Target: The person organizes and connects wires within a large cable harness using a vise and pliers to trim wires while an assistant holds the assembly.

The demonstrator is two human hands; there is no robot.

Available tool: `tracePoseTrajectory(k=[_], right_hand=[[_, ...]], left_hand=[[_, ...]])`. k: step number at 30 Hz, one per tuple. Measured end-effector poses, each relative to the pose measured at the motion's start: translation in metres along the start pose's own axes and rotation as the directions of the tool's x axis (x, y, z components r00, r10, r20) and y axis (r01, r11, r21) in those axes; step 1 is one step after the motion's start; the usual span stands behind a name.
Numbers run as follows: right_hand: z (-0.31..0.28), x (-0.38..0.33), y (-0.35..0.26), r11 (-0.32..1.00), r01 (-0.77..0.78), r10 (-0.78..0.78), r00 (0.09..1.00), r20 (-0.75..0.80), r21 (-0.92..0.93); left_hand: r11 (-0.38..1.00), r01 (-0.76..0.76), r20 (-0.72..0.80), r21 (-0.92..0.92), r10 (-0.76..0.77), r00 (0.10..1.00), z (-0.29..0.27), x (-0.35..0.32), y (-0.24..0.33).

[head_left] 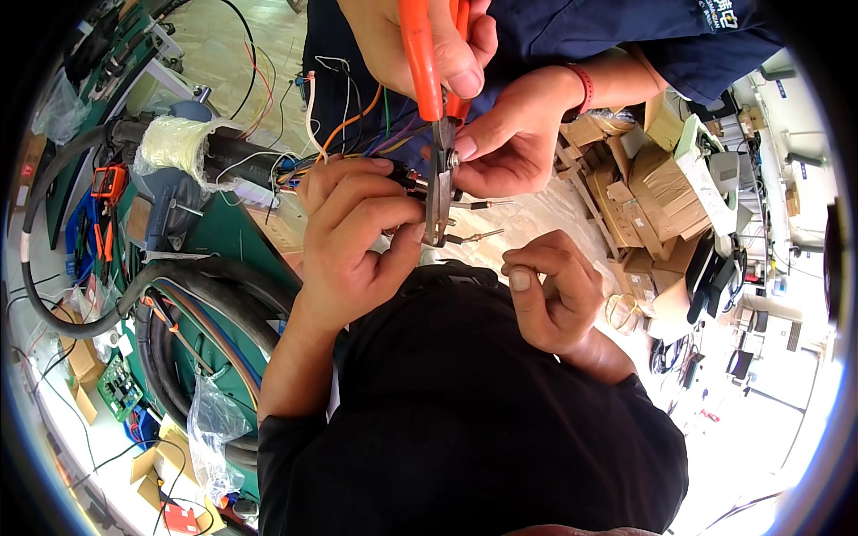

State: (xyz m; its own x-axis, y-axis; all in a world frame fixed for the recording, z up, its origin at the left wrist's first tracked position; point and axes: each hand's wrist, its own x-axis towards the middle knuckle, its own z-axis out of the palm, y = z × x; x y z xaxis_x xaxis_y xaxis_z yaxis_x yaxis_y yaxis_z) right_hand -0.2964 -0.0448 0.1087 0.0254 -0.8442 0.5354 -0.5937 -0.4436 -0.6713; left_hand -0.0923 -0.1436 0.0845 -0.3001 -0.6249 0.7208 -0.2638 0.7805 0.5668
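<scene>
My left hand (pixel 357 237) is closed around a thin wire from the bundle of coloured wires (pixel 357 121), its thumb and forefinger pinched beside the plier jaws; the fingers hide much of the wire. Curled fingers and a bent thumb form my right hand (pixel 559 290), held apart to the right with nothing visible in it. Across from me, a co-worker's hand (pixel 398 45) grips orange-handled pliers (pixel 438 170). The co-worker's other hand (pixel 518 134) pinches a small metal part at the plier pivot. Metal-tipped black leads (pixel 478 237) stick out past the jaws.
A thick black cable (pixel 241 165), partly wrapped in clear film, is held in a grey vise (pixel 170 210) at left. Coiled cable (pixel 165 357) lies on the green bench (pixel 237 241), with a plastic bag (pixel 214 438) nearby. Cardboard boxes (pixel 657 192) pile up at right.
</scene>
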Motion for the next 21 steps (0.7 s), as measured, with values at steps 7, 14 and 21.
tracePoseTrajectory(k=[7, 14, 21], right_hand=[[0.0005, -0.0006, 0.0008, 1.0, -0.003, 0.003, 1.0, -0.007, 0.006], [-0.0025, -0.0001, 0.0011, 1.0, 0.029, -0.029, 0.998, 0.05, 0.001], [0.0003, -0.0014, 0.0018, 1.0, 0.001, -0.001, 1.0, -0.005, 0.003]], left_hand=[[1.0, 0.0, 0.004, -0.001, 0.0, 1.0, 0.0, -0.0001, 0.0004], [1.0, -0.005, 0.002, -0.005, 0.005, 1.0, 0.0002, 0.0002, 0.0003], [0.999, 0.031, 0.002, -0.01, -0.031, 1.0, -0.0004, 0.0012, 0.0023]])
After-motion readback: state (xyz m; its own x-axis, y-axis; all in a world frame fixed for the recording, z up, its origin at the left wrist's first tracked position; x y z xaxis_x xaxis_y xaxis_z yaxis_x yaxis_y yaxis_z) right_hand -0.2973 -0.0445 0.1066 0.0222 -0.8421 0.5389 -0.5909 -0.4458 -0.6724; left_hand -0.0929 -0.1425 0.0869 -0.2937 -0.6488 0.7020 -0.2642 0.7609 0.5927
